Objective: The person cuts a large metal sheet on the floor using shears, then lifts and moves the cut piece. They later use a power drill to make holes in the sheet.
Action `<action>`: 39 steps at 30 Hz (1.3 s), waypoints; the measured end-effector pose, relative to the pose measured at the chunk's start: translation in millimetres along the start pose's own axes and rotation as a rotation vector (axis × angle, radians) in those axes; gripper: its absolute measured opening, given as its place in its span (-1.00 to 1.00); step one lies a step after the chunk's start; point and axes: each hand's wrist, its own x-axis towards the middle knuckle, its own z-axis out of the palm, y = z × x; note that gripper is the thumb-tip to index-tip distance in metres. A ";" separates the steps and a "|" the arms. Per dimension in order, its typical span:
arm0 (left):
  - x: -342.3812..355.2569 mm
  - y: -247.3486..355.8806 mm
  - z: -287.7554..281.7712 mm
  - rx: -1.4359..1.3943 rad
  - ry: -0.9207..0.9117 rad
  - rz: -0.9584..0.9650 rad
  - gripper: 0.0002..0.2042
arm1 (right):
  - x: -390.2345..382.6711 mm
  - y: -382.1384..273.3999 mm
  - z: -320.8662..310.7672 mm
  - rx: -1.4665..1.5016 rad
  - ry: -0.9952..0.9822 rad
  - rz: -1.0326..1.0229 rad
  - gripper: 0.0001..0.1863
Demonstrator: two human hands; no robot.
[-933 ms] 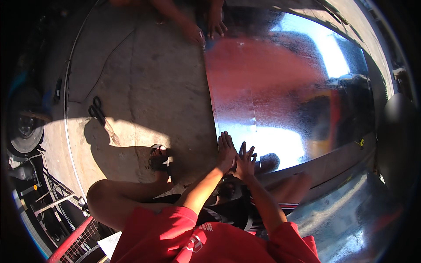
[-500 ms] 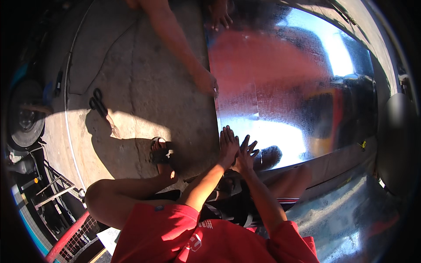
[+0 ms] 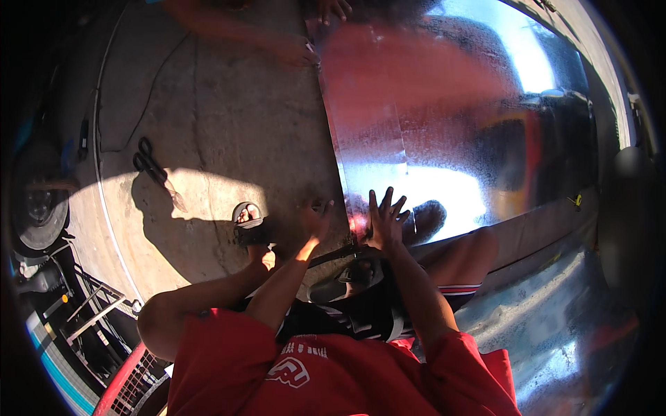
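A large shiny metal sheet lies on the concrete ahead of me, its left edge running away from my hands. My right hand rests on the sheet's near left corner, palm down with fingers spread. Just left of the edge, over the concrete, is my left hand; it is in shade, its thumb and fingers look apart, and I see nothing in it. Farther along the same edge, another person's hand grips something small and pale. That person's other hand lies on the sheet's far end.
Snips with black handles lie on the concrete floor to the left. A wheel and a metal frame stand at the far left. Another metal sheet is at lower right, near a small yellow object. My sandalled foot is left of the sheet.
My left hand has come off the sheet, away from my right hand, and moved left and down. My right hand stays on the corner. The other person's hand has slid farther away along the edge.
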 end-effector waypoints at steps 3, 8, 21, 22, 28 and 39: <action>4.6 -31.9 -33.5 0.097 0.036 -0.054 -0.69 | -1.2 1.0 -2.4 -0.014 -0.038 -0.010 0.17; 26.2 -89.7 -113.3 0.232 0.122 0.136 -0.81 | -4.9 4.4 -13.7 0.085 -0.156 -0.016 0.53; 25.6 -132.8 -167.5 0.268 0.196 0.214 -0.84 | -5.6 6.3 4.1 -0.010 -0.025 -0.033 0.28; 25.8 -131.7 -167.5 0.259 0.186 0.179 -0.84 | -5.7 6.3 2.3 0.007 -0.070 -0.035 0.34; 27.2 -121.7 -167.5 0.292 0.180 0.088 -0.84 | -4.6 4.6 -9.1 0.013 -0.074 -0.032 0.52; 30.1 -126.6 -163.2 0.341 0.214 0.166 -0.85 | -4.6 5.4 -5.3 0.045 -0.045 -0.036 0.52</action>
